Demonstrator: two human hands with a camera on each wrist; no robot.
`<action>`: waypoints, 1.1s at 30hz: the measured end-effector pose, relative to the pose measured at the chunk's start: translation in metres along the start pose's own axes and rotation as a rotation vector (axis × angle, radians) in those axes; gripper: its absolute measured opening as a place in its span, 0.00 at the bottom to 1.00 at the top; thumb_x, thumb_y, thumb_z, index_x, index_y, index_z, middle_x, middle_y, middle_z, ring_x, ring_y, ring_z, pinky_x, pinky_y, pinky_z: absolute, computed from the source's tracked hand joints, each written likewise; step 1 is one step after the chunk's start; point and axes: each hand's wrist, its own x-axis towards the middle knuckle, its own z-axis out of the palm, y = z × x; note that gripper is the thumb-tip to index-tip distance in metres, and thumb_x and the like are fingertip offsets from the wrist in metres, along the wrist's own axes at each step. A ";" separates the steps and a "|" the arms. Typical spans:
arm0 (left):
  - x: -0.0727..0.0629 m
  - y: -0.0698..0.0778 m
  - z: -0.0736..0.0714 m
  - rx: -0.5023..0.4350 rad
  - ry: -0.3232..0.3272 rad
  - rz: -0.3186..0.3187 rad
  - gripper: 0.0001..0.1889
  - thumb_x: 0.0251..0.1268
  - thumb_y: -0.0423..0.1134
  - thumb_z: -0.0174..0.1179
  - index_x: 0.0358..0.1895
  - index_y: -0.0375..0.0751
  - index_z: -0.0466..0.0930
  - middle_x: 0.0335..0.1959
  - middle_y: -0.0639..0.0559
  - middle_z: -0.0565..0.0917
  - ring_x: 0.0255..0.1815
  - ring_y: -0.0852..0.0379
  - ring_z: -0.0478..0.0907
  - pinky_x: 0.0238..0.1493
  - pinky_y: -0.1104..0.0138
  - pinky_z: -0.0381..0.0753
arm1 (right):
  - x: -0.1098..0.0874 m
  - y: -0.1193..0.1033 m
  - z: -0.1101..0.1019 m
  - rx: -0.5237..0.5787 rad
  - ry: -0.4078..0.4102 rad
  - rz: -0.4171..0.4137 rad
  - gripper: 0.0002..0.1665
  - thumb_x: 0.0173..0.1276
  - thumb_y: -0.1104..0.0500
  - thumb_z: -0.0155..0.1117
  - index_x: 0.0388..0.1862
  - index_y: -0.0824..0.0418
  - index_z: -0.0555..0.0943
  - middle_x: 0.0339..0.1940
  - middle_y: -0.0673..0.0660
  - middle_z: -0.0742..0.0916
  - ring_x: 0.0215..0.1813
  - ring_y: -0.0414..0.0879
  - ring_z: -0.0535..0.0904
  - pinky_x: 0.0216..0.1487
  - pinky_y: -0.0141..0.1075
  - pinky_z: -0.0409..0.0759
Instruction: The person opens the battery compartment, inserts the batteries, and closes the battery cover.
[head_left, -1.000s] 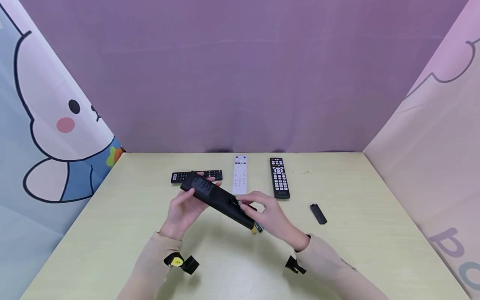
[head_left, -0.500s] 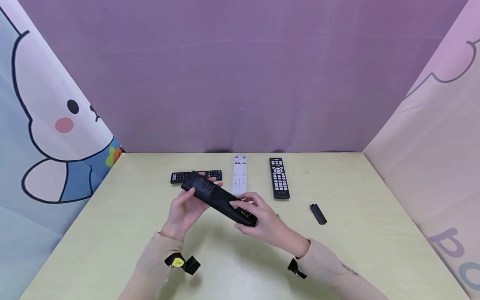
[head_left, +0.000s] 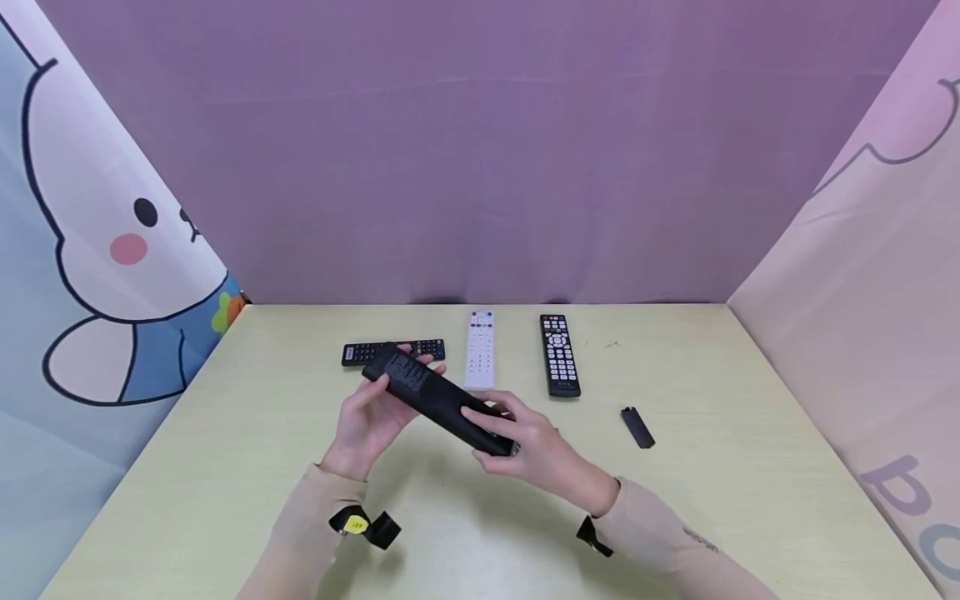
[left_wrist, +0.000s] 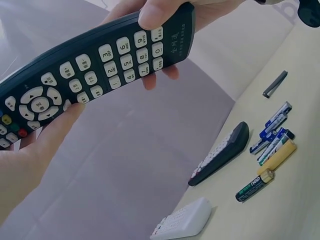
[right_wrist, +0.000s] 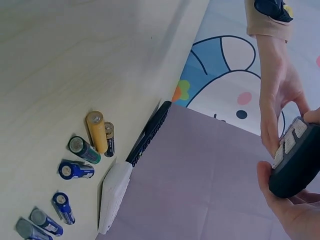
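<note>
Black plastic slants between both hands: it's the long remote (head_left: pixel 435 398), held up over the table (head_left: pixel 765 467), buttons down, axis running far left to near right. Left hand (head_left: pixel 370 423) grips the far end; right hand (head_left: pixel 534 446) pinches the near one. And rightward, nearer that right hand, lies the small black piece (head_left: pixel 637 427).

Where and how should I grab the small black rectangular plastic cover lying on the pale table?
Probably pinch the black cover across the middle of its long edges, coming from above with the nearer right hand once free: it lies flat and narrow, with nothing touching its sides.
</note>
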 end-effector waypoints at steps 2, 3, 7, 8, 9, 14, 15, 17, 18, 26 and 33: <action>-0.001 -0.001 -0.001 -0.004 0.007 -0.003 0.16 0.67 0.33 0.36 0.57 0.39 0.59 0.56 0.38 0.68 0.60 0.38 0.63 0.57 0.49 0.62 | 0.000 0.000 0.000 0.003 0.002 -0.006 0.26 0.52 0.62 0.64 0.53 0.64 0.75 0.51 0.63 0.74 0.41 0.47 0.76 0.36 0.22 0.74; -0.001 -0.001 -0.001 -0.008 0.012 -0.003 0.17 0.67 0.33 0.36 0.58 0.39 0.58 0.56 0.38 0.68 0.59 0.38 0.63 0.57 0.50 0.62 | -0.001 0.000 0.000 0.007 0.001 -0.005 0.25 0.52 0.62 0.64 0.52 0.64 0.75 0.51 0.63 0.74 0.42 0.48 0.76 0.36 0.22 0.74; -0.002 -0.002 -0.001 -0.022 0.037 -0.006 0.17 0.68 0.34 0.35 0.59 0.40 0.57 0.56 0.38 0.68 0.59 0.38 0.63 0.57 0.50 0.62 | -0.002 0.000 -0.001 0.022 0.007 0.010 0.23 0.53 0.61 0.64 0.50 0.66 0.77 0.50 0.64 0.75 0.45 0.51 0.76 0.38 0.23 0.75; -0.002 -0.003 -0.002 -0.024 0.044 -0.007 0.17 0.68 0.34 0.35 0.59 0.40 0.56 0.56 0.38 0.68 0.59 0.37 0.63 0.57 0.49 0.62 | -0.002 0.000 -0.002 0.026 0.010 0.015 0.23 0.53 0.61 0.64 0.49 0.66 0.77 0.50 0.64 0.75 0.45 0.51 0.76 0.38 0.24 0.75; -0.002 -0.003 -0.002 -0.024 0.051 -0.008 0.17 0.67 0.34 0.35 0.59 0.40 0.56 0.56 0.38 0.68 0.59 0.37 0.63 0.57 0.49 0.62 | -0.003 0.000 -0.002 0.027 0.012 0.021 0.23 0.53 0.61 0.64 0.49 0.66 0.77 0.50 0.64 0.75 0.45 0.52 0.76 0.39 0.24 0.75; -0.003 -0.004 -0.003 -0.023 0.078 -0.011 0.18 0.67 0.34 0.36 0.59 0.40 0.53 0.55 0.38 0.68 0.59 0.38 0.64 0.57 0.49 0.62 | -0.005 0.000 -0.001 0.056 0.009 0.086 0.22 0.55 0.58 0.63 0.49 0.65 0.77 0.51 0.62 0.76 0.49 0.51 0.75 0.42 0.26 0.76; -0.003 -0.004 -0.003 -0.023 0.080 -0.012 0.18 0.67 0.34 0.36 0.59 0.41 0.53 0.55 0.39 0.68 0.59 0.39 0.64 0.57 0.49 0.62 | -0.005 0.000 -0.002 0.065 0.005 0.105 0.23 0.55 0.58 0.63 0.50 0.64 0.77 0.52 0.62 0.75 0.50 0.51 0.74 0.43 0.27 0.75; -0.003 -0.005 -0.003 -0.024 0.082 -0.013 0.18 0.67 0.34 0.36 0.59 0.41 0.52 0.56 0.38 0.67 0.59 0.39 0.64 0.57 0.49 0.62 | -0.006 -0.001 -0.002 0.085 0.000 0.133 0.23 0.55 0.58 0.63 0.51 0.63 0.76 0.53 0.61 0.75 0.52 0.51 0.73 0.43 0.28 0.76; -0.003 -0.005 -0.002 -0.023 0.083 -0.014 0.18 0.67 0.34 0.36 0.60 0.41 0.52 0.56 0.38 0.67 0.59 0.39 0.64 0.57 0.49 0.62 | -0.006 -0.001 -0.002 0.092 -0.002 0.142 0.24 0.54 0.58 0.64 0.52 0.62 0.76 0.53 0.61 0.75 0.53 0.51 0.73 0.43 0.29 0.76; -0.001 -0.005 -0.001 -0.010 0.056 -0.015 0.18 0.67 0.34 0.36 0.59 0.41 0.55 0.56 0.39 0.67 0.60 0.38 0.63 0.57 0.49 0.62 | -0.005 -0.002 -0.004 0.085 0.008 0.117 0.26 0.48 0.64 0.67 0.51 0.63 0.76 0.52 0.63 0.75 0.51 0.52 0.74 0.41 0.28 0.76; 0.000 -0.004 0.000 -0.018 0.047 -0.012 0.18 0.68 0.34 0.35 0.59 0.40 0.54 0.56 0.38 0.67 0.60 0.38 0.63 0.57 0.50 0.62 | -0.002 -0.001 -0.006 0.091 0.016 0.071 0.25 0.48 0.67 0.65 0.49 0.65 0.77 0.50 0.62 0.75 0.45 0.50 0.75 0.36 0.24 0.75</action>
